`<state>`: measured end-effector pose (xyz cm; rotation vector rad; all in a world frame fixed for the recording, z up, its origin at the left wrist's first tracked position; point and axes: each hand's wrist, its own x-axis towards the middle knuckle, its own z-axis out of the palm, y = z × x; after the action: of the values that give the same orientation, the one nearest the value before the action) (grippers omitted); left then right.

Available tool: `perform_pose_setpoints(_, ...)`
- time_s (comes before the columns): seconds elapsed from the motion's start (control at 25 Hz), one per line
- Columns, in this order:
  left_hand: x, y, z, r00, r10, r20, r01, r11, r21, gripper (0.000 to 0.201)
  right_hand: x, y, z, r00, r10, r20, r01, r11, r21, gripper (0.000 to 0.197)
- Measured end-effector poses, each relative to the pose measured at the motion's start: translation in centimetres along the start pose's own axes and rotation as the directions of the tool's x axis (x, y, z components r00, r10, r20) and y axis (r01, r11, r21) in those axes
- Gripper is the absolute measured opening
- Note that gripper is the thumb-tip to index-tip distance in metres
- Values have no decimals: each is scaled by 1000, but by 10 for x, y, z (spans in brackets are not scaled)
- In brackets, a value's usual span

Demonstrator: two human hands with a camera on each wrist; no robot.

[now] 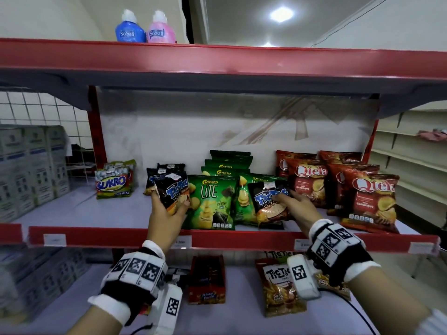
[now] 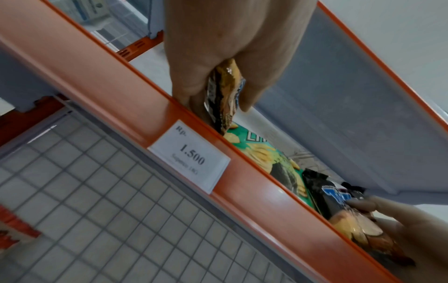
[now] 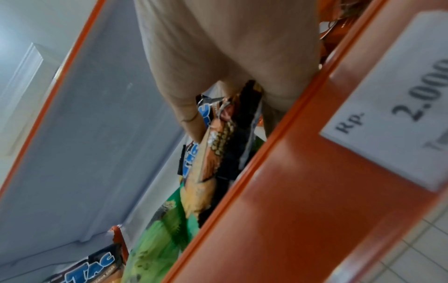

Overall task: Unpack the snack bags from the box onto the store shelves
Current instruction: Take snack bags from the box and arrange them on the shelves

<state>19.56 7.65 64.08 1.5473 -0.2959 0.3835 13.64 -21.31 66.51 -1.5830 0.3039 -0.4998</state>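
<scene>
A black Tic Tac bag (image 1: 173, 193) is gripped at its lower end by the left hand (image 1: 167, 213), fingers curled behind it and thumb across its front, and is held upright just in front of a row of like bags (image 1: 164, 171) on the middle shelf (image 1: 116, 234). A second Tic Tac bag (image 1: 271, 201) is pinched by the right hand (image 1: 296, 209) between thumb and fingers and is held tilted over the green Chitato Lite bags (image 1: 212, 204). The lower parts of both held bags are covered by the fingers, and in the wrist views only their crumpled edges are seen past the shelf's red lip. "Rumput laut" can be read on the front Chitato bag. To the right, red Qtela bags (image 1: 372, 199) are stood in rows, the hindmost half hidden; to the left a Sukro bag (image 1: 113, 186) is placed. Price tags on the lip are read as "Rp. 1.500" (image 2: 189, 156) and "Rp. 2.000" (image 3: 397, 107), the latter cut off at the edge. On the top shelf two SoSoft bottles (image 1: 145, 30), blue and pink, are seen. Below, a tan Tic Tac bag (image 1: 281, 288) is partly covered by the right wrist's gear. The grey cartons (image 1: 31, 165) at left are too blurred to be read.
</scene>
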Motion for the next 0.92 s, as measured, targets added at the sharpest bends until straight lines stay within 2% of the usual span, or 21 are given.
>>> perform_pose_setpoints(0.08, -5, 1, -4, 999, 15, -29, -18, 996, -87, 64, -5, -1, -6, 999, -15, -35, 14, 999, -29, 59)
perform_pose_setpoints(0.16, -9, 3, -7, 998, 26, -57, -34, 989, -144, 57, -11, -3, -13, 997, -65, -52, 62, 997, -55, 60)
perform_pose_setpoints(0.24, -13, 6, -9, 997, 29, -75, -40, 987, -158, 53, -23, -9, -19, 989, -117, -86, 115, 993, -25, 50)
perform_pose_setpoints(0.32, -15, 10, -12, 995, 20, -93, -36, 984, -173, 47, -35, -21, -23, 970, -203, -133, 210, 977, 43, 28)
perform_pose_setpoints(0.44, -18, 15, -17, 994, -6, -109, -14, 983, -181, 42, -47, -43, -15, 952, -277, -126, 292, 949, 118, 18)
perform_pose_setpoints(0.56, -17, 20, -29, 991, -29, -132, 5, 984, -177, 42, -53, -60, 10, 950, -305, -61, 311, 928, 207, 22)
perform_pose_setpoints(0.6, -12, 24, -35, 991, -49, -128, 25, 983, -181, 45, -55, -64, 20, 948, -318, -25, 315, 922, 224, 16)
perform_pose_setpoints(0.72, 22, 36, -60, 990, -108, -90, 102, 993, -65, 50, -58, -74, 56, 920, -384, 73, 357, 902, 245, 9)
perform_pose_setpoints(0.84, 72, 48, -82, 988, -152, 4, 151, 983, 106, 38, -55, -80, 87, 906, -415, 75, 382, 883, 271, 12)
perform_pose_setpoints(0.92, 113, 53, -98, 956, -283, 77, 259, 937, 235, 44, -52, -83, 111, 911, -410, 50, 383, 885, 265, 13)
